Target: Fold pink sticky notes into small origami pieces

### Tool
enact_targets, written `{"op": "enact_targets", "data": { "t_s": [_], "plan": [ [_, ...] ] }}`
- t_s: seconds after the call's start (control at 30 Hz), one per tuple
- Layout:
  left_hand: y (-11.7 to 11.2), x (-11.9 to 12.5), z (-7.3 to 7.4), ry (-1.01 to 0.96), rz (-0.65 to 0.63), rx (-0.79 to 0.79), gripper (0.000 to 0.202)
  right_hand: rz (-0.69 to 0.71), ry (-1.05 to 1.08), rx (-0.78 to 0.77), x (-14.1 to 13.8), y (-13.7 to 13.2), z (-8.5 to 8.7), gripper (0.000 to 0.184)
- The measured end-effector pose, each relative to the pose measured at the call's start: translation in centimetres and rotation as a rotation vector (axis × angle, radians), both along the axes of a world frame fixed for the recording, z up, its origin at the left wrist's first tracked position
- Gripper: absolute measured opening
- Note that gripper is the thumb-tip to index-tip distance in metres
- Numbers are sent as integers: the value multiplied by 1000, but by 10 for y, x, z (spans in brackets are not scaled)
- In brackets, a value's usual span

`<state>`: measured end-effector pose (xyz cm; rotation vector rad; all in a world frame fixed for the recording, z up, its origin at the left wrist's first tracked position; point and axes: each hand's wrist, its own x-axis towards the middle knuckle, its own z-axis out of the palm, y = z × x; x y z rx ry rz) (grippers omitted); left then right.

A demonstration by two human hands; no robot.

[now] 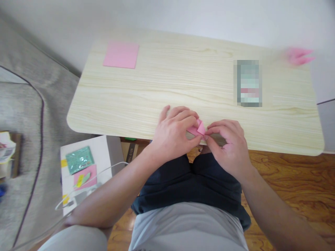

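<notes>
A small folded piece of pink paper [198,128] lies at the near edge of the light wooden table [183,83]. My left hand [174,134] presses down on its left part with curled fingers. My right hand [229,144] pinches its right corner between thumb and forefinger. Most of the paper is hidden under my fingers.
A stack of pink square sheets [121,54] lies at the table's far left. A folded pink paper figure [299,56] sits at the far right corner. A blurred rectangular object [249,83] lies right of centre. A white box with cards [81,167] stands on the floor at left.
</notes>
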<state>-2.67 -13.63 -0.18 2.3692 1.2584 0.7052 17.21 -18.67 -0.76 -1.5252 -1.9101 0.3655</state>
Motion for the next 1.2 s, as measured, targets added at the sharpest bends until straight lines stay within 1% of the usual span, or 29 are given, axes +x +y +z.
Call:
{"op": "enact_targets", "data": {
  "t_s": [0.23, 0.53, 0.73, 0.93, 1.2],
  "plan": [
    [1, 0, -1, -11, -3, 1, 13, -51, 5, 24, -5, -4, -1, 12],
    [-1, 1, 1, 4, 12, -2, 12, -61, 2, 17, -5, -8, -2, 17],
    [-1, 1, 1, 12, 17, 5, 13, -64, -14, 72, -6, -12, -7, 17],
    [-1, 3, 0, 14, 30, -2, 13, -101, -31, 97, -9, -11, -9, 11],
    [0, -2, 0, -3, -3, -11, 14, -108, -45, 54, -11, -7, -5, 6]
  ]
}}
